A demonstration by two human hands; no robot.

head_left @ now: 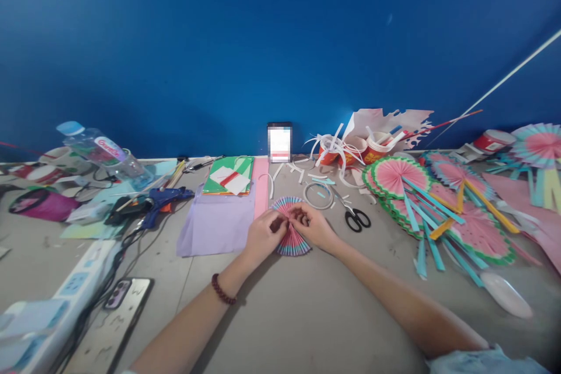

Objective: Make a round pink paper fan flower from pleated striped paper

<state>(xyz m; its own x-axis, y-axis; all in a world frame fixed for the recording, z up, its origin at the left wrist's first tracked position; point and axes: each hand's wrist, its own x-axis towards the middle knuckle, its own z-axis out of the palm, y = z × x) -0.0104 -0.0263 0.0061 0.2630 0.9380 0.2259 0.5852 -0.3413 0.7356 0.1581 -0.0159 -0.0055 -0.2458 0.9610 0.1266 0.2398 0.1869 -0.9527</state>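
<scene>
A pleated paper rosette, pink in the middle with a blue-and-pink striped edge, lies on the grey table in front of me. My left hand is closed on its left side, thumb and fingers pinched near the centre. From the right, my right hand pinches at the same central spot, its fingertips close to those of the left. The fingers hide the rosette's very middle, so anything small held there cannot be made out.
Black-handled scissors and a coiled ring lie right of the rosette. Purple paper and a green sheet are on the left, beyond them a blue glue gun. Watermelon-patterned fans pile up at right; a phone lies front left.
</scene>
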